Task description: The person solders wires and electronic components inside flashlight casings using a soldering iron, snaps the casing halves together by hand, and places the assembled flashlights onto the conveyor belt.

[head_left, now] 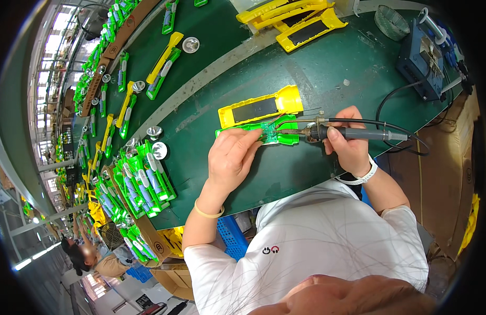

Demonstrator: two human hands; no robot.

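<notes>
My right hand (349, 140) is closed round a soldering iron (358, 133) with a grey grip, its tip pointing left. A thin metal tube fixed along the iron also reaches toward the work. Under the tip lies a bright green plastic housing (288, 138) with a small green circuit board (269, 133) in it. The fingers of my left hand (232, 157) are pinched together at the board's left part; what they hold there is hidden. Just beyond the housing rests a yellow housing half (289, 98) with a dark rectangular panel (255, 109).
A blue soldering station (418, 65) stands at the right, its black cable (379, 107) looping over the table. Yellow housings (311, 30) are stacked at the far edge. On the left are a box of green housings (146, 181), round reflectors (159, 150) and a conveyor line; another person (104, 260) sits beyond.
</notes>
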